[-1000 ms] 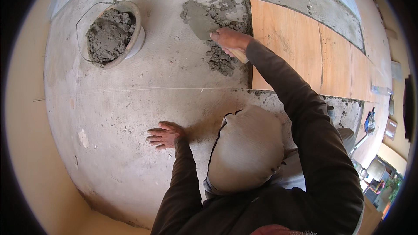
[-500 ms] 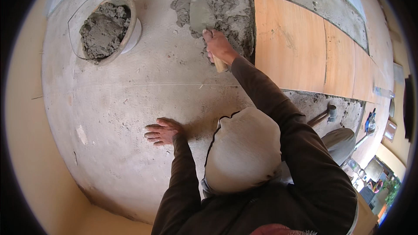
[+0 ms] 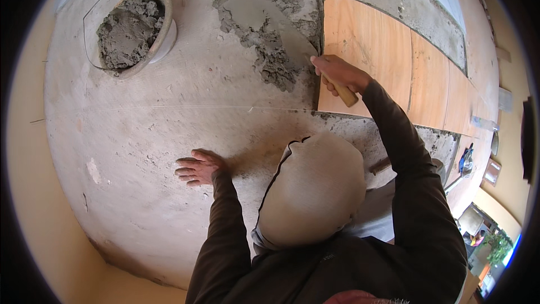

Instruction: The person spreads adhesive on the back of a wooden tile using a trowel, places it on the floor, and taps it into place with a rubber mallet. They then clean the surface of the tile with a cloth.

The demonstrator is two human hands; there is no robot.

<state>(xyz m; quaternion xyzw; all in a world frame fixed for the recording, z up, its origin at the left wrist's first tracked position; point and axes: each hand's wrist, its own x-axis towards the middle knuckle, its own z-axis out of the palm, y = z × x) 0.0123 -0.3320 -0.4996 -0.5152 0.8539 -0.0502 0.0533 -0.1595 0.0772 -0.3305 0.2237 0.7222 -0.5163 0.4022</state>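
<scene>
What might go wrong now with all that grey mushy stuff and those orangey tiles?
The right hand holds the trowel with its blade close to the tile, so the edge might get knocked or chipped.

The lumpy grey mix lies right near that edge too, so some could smear onto the tile's clean face.

The left hand is spread bare on the rough floor, so its skin might get scraped.

Trowel [image 3: 297,45] now closer to the tile [image 3: 368,39]
</scene>
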